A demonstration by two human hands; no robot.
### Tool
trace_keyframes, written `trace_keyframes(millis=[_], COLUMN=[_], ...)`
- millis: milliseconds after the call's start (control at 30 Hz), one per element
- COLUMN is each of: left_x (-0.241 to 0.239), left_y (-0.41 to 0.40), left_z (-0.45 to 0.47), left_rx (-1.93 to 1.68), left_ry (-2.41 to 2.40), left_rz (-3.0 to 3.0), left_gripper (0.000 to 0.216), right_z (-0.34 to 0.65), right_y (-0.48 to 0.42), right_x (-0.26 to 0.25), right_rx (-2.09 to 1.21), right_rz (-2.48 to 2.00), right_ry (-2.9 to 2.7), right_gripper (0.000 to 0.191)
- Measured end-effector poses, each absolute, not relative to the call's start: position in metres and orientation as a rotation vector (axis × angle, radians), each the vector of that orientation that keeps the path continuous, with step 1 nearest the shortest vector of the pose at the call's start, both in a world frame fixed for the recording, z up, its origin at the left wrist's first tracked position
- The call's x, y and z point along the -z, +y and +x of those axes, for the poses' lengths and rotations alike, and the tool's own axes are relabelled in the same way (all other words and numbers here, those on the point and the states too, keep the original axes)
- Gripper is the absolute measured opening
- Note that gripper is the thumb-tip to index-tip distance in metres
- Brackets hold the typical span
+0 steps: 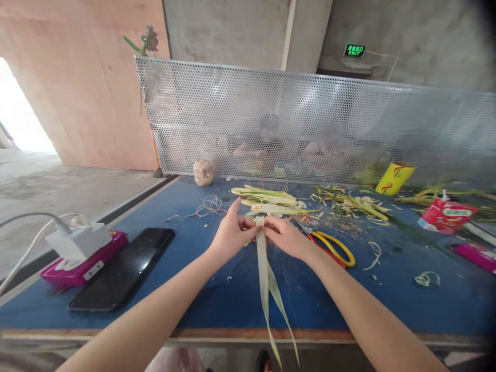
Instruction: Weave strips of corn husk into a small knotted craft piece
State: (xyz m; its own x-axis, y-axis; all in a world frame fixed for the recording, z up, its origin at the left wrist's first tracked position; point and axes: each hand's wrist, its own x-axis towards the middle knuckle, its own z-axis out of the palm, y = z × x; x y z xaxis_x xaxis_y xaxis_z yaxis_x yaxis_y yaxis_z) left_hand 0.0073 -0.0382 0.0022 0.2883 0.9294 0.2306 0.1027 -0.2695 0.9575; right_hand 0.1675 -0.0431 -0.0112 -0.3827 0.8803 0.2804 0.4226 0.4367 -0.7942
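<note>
Between my two hands, in the middle of the head view, is a pale green leaf strip (263,274), like corn husk. Its upper end is pinched, and two long tapering tails hang down past the table's front edge. My left hand (232,230) grips it from the left with thumb and fingers. From the right, my right hand (284,235) pinches the same end, the fingertips of both hands almost meeting. Just beyond them lies a pile of pale leaf strips (267,196). Beside my right wrist are scissors (335,248) with yellow and red handles, partly hidden by the arm.
A black phone (124,268) and a magenta power strip (83,258) with a white charger lie left. A twine tangle (211,205) and a wrapped roll (203,172) sit farther back. Right are a yellow tube (394,179) and red carton (447,214). A perforated metal screen (232,103) fronts blurred people.
</note>
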Motion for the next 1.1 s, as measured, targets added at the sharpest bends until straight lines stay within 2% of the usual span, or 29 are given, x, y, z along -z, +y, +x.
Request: trace_keyframes(millis=[267,500,800,1100], left_x=[-0.0003,0.0018,-0.0022,-0.0024], left_y=[-0.0376,-0.0360,-0.0402,-0.0417], left_z=[0.0072,0.0071,0.0066,0.0079], left_rx=[-1.126,-1.141,-1.086,-1.076], left_ry=[0.899,0.939,1.005,1.023], left_rz=[1.613,1.584,1.756,1.718], left_gripper=[0.086,0.095,0.078,0.081], right_z=[0.1689,0.1666,0.1693,0.1677], right_y=[-0.0437,-0.0429,-0.0425,-0.0426], right_x=[0.0096,0.0119,0.0132,0.0099], right_rx=[-0.812,-0.748,-0.641,-0.520], right_rz=[-1.088,-1.106,-1.164,-1.147], right_ry=[-2.012,-2.015,-2.042,-2.031], right_gripper=[0.013,0.015,0.024,0.020])
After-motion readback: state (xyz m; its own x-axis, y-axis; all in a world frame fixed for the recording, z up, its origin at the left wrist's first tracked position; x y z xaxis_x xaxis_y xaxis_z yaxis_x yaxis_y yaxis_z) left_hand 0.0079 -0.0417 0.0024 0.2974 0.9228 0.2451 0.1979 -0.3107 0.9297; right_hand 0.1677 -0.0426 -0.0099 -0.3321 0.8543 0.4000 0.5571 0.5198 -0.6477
